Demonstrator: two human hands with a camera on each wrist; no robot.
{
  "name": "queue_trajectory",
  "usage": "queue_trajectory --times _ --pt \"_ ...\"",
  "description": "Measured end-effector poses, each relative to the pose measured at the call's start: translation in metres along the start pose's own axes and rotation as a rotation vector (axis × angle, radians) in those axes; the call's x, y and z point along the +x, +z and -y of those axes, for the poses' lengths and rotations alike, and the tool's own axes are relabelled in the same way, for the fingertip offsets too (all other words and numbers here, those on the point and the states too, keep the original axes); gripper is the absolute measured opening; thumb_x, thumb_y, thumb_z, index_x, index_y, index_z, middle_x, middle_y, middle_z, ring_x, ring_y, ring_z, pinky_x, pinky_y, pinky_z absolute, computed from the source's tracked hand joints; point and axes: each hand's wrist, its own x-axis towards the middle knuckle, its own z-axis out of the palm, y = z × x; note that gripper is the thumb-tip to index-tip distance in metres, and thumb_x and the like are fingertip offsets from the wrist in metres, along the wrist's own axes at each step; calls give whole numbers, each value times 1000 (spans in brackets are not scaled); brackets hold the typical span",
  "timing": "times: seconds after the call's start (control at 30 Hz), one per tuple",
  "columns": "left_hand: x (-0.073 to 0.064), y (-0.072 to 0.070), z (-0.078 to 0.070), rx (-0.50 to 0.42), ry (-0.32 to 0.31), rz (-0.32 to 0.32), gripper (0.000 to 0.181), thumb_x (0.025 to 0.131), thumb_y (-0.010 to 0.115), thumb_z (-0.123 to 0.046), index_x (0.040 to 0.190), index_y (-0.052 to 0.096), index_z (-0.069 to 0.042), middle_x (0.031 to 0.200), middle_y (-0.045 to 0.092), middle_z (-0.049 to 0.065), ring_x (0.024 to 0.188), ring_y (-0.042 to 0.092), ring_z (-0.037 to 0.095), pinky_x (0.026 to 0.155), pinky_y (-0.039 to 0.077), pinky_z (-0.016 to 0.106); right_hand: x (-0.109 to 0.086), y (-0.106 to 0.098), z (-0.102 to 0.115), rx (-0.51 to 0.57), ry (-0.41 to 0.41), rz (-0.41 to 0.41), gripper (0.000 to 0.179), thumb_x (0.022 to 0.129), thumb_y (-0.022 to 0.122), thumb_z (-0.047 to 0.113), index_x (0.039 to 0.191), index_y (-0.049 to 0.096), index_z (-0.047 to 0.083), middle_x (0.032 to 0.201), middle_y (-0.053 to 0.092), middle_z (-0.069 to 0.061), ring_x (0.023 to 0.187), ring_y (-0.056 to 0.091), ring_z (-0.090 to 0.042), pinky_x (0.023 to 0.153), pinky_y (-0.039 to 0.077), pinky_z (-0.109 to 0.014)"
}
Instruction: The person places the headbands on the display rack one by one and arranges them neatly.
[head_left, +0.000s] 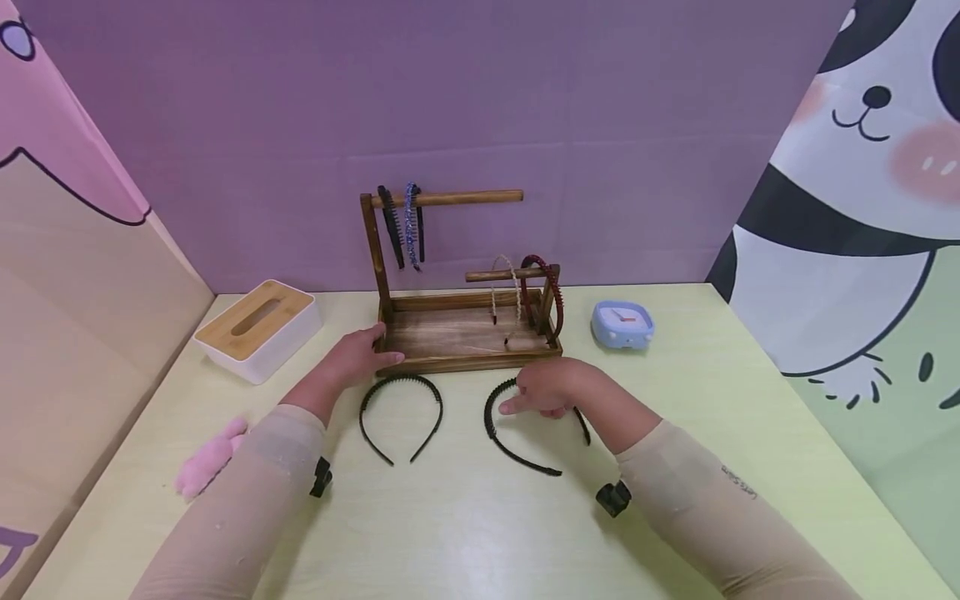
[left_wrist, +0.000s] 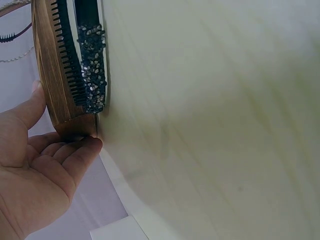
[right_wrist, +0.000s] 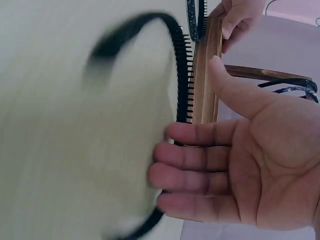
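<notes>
In the head view a wooden headband rack (head_left: 465, 364) stands at the back of the table. My left hand (head_left: 352, 358) grips its front left corner, thumb on the front rail and fingers at the end. Before the rack lies a black toothed headband (head_left: 401, 377); the left wrist view shows sparkling stones on the band (left_wrist: 93, 70). Over another black toothed headband (head_left: 491, 417) reaches my right hand (head_left: 551, 385), hiding part of it. From the right wrist, this hand (right_wrist: 240, 160) has nearly straight fingers across the band (right_wrist: 182, 90), thumb apart; whether they press it, I cannot tell.
On the rack's upper bar hang dark headbands (head_left: 392, 225) and a blue glittery one (head_left: 410, 225). Its lower bar carries a pale thin headband (head_left: 516, 287) and a dark red one (head_left: 555, 292). A tissue box (head_left: 258, 333), pink plush toy (head_left: 206, 467) and blue clock (head_left: 622, 325) stand around.
</notes>
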Motion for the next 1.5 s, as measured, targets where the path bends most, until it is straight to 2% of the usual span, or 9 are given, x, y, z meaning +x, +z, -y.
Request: queue_trajectory --times 0.17,0.4,0.5,0.67,0.8,0.97,1.17,1.37,1.5 --pt "-2 -1 -1 0 0 -3 82 98 58 -43 157 17 -5 160 24 21 148 22 40 120 23 52 2 12 17 -57 12 -77 53 87 60 65 76 55 12 47 45 2 43 44 -15 57 45 -29" --pt "-1 0 -3 -13 8 -6 80 99 58 -42 157 17 -5 160 24 21 148 22 39 120 23 52 -6 27 43 -70 24 -69 24 90 71 33 81 59 15 65 60 0 52 63 -20 64 52 -30" --pt "-2 1 -3 -14 4 -5 80 98 58 -42 157 17 -5 160 24 21 148 22 40 119 23 52 -12 27 43 -113 -34 -93 19 90 68 24 76 57 17 70 60 3 55 61 -17 61 48 -30" --pt "-2 2 -2 -13 9 -3 81 99 57 -42 157 16 -5 160 23 21 148 21 40 119 23 53 -28 13 38 -133 -168 -245 11 89 70 26 80 63 23 78 61 11 71 57 -9 69 47 -31" --pt "-1 1 -2 -9 9 -6 80 99 57 -41 157 17 -5 160 24 22 147 22 40 119 23 53 -49 -10 36 16 -233 -268 8 92 68 29 94 69 21 85 66 9 74 64 -11 74 52 -31" --pt "-3 1 -3 -4 6 -4 80 99 57 -41 157 16 -4 160 23 22 147 21 41 119 23 53 -72 -39 27 335 -308 -250 15 95 65 24 105 67 13 86 67 -2 72 66 -22 69 57 -32" --pt "-4 0 -4 -27 -6 3 80 99 57 -41 157 16 -5 161 22 21 148 21 40 119 24 52 -92 -66 12 724 -448 -323 27 97 63 19 118 59 3 92 62 -9 78 61 -25 73 59 -39" --pt "-1 2 -2 -21 -2 -4 81 98 58 -42 157 16 -5 160 23 21 148 22 39 119 24 52 -106 -91 0 908 -586 -548 28 99 59 13 121 54 -2 97 61 -5 85 64 -19 81 60 -41" --pt "-2 2 -3 -21 -2 -3 81 98 57 -42 158 16 -5 160 23 21 148 21 39 120 24 52 -108 -105 -6 988 -611 -745 26 98 61 13 120 56 1 99 63 -6 88 63 -17 78 60 -34"
